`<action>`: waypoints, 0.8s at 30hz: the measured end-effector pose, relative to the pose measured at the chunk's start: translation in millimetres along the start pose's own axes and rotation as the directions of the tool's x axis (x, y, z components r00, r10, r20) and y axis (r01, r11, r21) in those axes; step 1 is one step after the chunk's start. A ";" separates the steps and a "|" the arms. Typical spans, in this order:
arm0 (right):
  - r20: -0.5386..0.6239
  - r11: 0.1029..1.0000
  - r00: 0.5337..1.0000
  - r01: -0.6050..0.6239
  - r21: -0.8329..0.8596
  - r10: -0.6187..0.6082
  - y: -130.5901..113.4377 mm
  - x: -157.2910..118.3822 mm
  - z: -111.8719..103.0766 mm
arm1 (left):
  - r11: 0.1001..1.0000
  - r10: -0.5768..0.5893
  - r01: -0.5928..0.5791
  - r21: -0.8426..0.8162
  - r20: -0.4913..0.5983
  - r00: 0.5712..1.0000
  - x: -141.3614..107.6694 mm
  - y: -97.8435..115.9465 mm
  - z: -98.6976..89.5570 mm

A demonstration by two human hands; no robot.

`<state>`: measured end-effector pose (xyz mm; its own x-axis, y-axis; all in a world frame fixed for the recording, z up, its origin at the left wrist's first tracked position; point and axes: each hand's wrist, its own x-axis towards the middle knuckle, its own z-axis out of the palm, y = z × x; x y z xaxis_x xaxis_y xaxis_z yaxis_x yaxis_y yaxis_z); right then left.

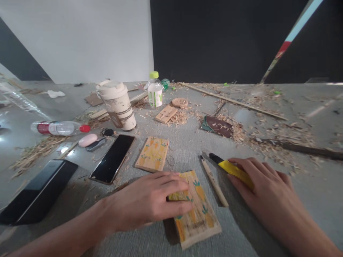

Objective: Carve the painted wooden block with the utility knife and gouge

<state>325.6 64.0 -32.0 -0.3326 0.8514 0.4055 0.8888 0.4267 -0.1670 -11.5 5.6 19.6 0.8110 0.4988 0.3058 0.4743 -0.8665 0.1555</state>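
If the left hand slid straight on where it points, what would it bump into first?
Past the painted board under it, the left hand would probably meet the slim wooden tool first; that lies low, so the hand might pass above.

A white lidded travel cup (123,109) left of the frame's upper centre, a lime-capped bottle (155,93) standing in the upper middle, a red-capped bottle (64,128) lying over at far left, a smartphone (113,159) left of centre, a dark stick (308,147) by the right edge

On the grey tabletop (184,142): wood shavings (181,118), phone (114,159), cup (115,93), bottles (155,94), flat carrot-painted board (152,154).
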 end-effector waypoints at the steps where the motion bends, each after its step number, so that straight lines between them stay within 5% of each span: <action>1: 0.001 1.000 1.000 0.002 0.000 -0.002 0.2 -0.1 0.1 | 1.000 -0.002 0.002 0.004 -0.005 1.000 -0.5 0.0 0.4; 24: -0.003 1.000 1.000 -0.005 0.030 0.005 3.9 -2.1 4.9 | 0.994 -0.012 0.017 -0.106 0.046 0.999 -4.7 -2.0 2.5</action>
<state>328.3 65.3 -37.9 -0.3273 0.8526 0.4073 0.8806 0.4316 -0.1958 -15.4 5.1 15.5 0.8201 0.5095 0.2604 0.4488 -0.8551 0.2596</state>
